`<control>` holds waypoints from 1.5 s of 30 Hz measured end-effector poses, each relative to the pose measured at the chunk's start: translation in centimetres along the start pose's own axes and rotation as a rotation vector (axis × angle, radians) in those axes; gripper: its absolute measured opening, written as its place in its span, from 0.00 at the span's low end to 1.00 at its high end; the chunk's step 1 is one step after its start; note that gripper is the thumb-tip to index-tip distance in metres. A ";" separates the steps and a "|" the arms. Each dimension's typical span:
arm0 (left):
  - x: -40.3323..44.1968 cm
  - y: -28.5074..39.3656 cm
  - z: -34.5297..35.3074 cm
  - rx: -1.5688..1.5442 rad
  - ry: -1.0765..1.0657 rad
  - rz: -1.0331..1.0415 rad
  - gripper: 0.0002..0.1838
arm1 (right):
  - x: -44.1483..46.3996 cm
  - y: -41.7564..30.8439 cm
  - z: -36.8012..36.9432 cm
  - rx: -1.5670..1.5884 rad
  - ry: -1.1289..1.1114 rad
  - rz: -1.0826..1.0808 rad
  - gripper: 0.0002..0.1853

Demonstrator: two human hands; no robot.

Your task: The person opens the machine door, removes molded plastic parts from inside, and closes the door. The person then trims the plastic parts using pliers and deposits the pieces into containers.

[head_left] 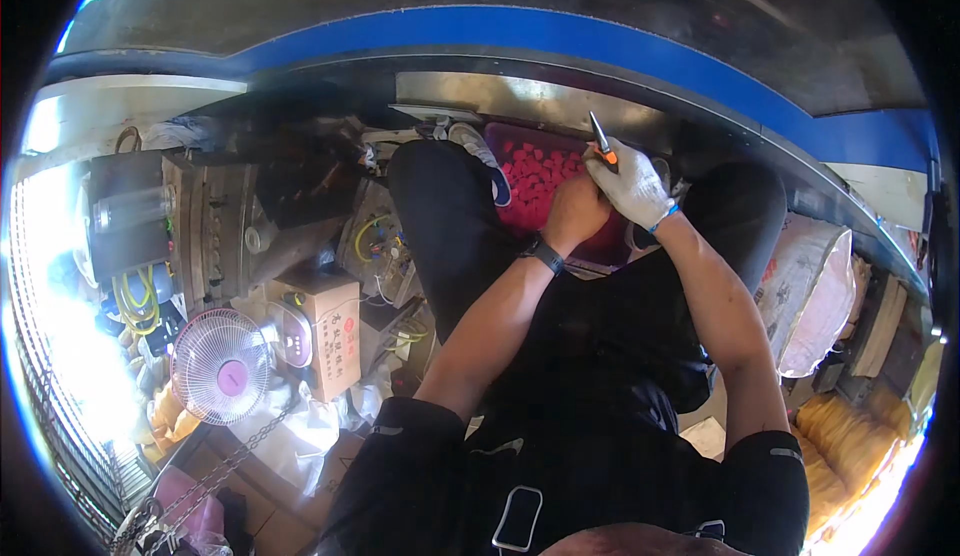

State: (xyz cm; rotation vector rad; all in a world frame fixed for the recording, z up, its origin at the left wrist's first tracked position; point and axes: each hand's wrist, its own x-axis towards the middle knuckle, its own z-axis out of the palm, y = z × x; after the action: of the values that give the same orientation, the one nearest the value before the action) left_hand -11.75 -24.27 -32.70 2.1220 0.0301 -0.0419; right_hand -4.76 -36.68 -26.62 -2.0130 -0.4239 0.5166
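Note:
My right hand [638, 184], in a white work glove, is closed on a pointed tool [601, 138] with a dark metal tip and an orange part near the grip. The tip points up and away from me; its exact kind is not clear. Right beside it, my bare left hand [578, 212] has its fingers curled together, and whatever they hold is hidden. Both hands are above a dark reddish tray [607, 255] between my knees. Many small pinkish-red pieces [535, 178] lie in that tray.
A blue-edged machine [480, 34] spans the space ahead. To the left are a fan [222, 366], a cardboard box [338, 341] and a hanging chain [215, 478]. A large pale sack [815, 291] stands at my right, with yellow-brown bundles [850, 451] behind it.

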 end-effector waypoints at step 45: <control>-1.7 -3.1 2.4 0.343 -0.372 0.064 0.15 | -0.4 2.5 1.4 -0.546 -0.116 -0.229 0.13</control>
State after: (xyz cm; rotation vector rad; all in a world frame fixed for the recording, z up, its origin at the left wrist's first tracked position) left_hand -13.57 -24.69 -36.52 2.4217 -0.2834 -0.4293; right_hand -5.61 -36.98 -29.31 -2.4145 -0.9357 0.4025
